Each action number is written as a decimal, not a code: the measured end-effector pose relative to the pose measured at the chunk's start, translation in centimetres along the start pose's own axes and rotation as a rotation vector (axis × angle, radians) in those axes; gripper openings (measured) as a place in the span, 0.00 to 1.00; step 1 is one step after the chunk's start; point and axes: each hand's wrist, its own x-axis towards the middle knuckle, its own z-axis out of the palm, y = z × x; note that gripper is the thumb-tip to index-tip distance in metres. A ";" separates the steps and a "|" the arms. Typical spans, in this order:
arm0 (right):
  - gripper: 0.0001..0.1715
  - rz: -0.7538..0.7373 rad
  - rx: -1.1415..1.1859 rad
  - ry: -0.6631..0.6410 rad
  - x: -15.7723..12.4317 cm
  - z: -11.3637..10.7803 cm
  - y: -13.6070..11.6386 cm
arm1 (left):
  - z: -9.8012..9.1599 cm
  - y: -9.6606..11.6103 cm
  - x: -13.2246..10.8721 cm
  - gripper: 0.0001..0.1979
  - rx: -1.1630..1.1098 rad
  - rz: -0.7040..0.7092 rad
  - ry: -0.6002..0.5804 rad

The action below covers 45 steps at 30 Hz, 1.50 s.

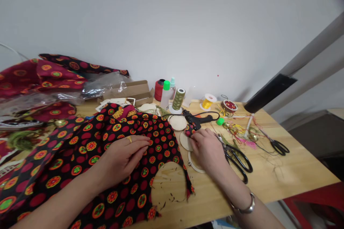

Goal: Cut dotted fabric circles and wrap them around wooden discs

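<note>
A large black cloth (88, 146) printed with red and orange flower rounds covers the left and middle of the table, with a round cut-out at its right edge. My left hand (126, 155), a ring on one finger, lies on this cloth with its fingers stretched out. My right hand (209, 146) has its fingertips closed on a small scrap of the same cloth (189, 130). Under that scrap lies a pale round disc (185, 141). Close by are a hoop-like ring (196, 164) and black-handled scissors (239, 159), partly behind my right hand and wrist.
A black glue gun (197, 118) lies behind my right hand. Along the wall stand a green thread spool (178, 100), a green-capped bottle (166, 94) and a yellow thread spool (207, 102). Tangled threads (245, 132) and smaller scissors (279, 147) lie to the right.
</note>
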 end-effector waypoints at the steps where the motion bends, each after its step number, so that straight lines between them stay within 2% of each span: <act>1: 0.10 0.015 0.034 0.022 0.1 -0.2 0.4 | 0.0 0.0 0.0 0.09 -0.001 -0.003 -0.005; 3: 0.10 0.082 0.167 0.079 0.1 -1.1 1.3 | -0.1 0.1 0.0 0.09 -0.001 -0.008 -0.008; 5: 0.11 0.187 0.411 0.114 0.3 -2.1 2.0 | -0.2 0.2 0.0 0.09 -0.002 -0.005 -0.006; 7: 0.14 0.284 0.662 0.106 0.6 -3.2 2.5 | -0.3 0.3 0.1 0.10 -0.003 0.002 0.001; 9: 0.17 0.359 0.791 0.108 1.1 -3.9 3.0 | -0.4 0.4 0.1 0.10 -0.001 0.000 0.001; 13: 0.18 0.454 0.620 0.133 2.2 -4.1 4.5 | -0.5 0.5 0.2 0.12 0.005 -0.012 -0.019; 16: 0.12 0.488 0.471 0.158 2.2 -3.5 5.0 | -0.4 0.5 0.1 0.12 0.000 -0.015 -0.039; 18: 0.12 0.451 0.365 0.163 1.6 -2.9 4.3 | -0.4 0.5 0.1 0.12 -0.011 -0.017 -0.054; 21: 0.13 0.223 0.114 -0.013 0.1 -1.9 2.0 | -0.4 0.7 0.2 0.12 -0.031 -0.026 -0.065; 24: 0.21 0.116 -0.169 -0.025 -1.0 -1.0 -0.2 | -0.5 0.8 0.2 0.12 -0.046 -0.032 -0.068; 26: 0.23 0.074 -0.234 0.006 -1.2 -0.7 -0.8 | -0.5 0.8 0.1 0.13 -0.052 -0.035 -0.079; 30: 0.23 -0.077 -0.083 -0.022 -0.1 -0.9 -0.5 | -0.5 0.8 -0.1 0.13 -0.069 -0.035 -0.144; 33: 0.31 -0.155 0.019 -0.112 1.1 -1.2 0.2 | -0.5 0.7 -0.1 0.14 -0.074 0.005 -0.226; 38: 0.38 -0.200 0.036 -0.241 1.9 -1.0 1.1 | -0.6 0.4 0.0 0.14 -0.111 0.058 -0.308; 45: 0.38 -0.196 0.148 -0.308 2.0 -1.2 1.8 | -0.7 0.3 -0.2 0.13 -0.141 0.073 -0.362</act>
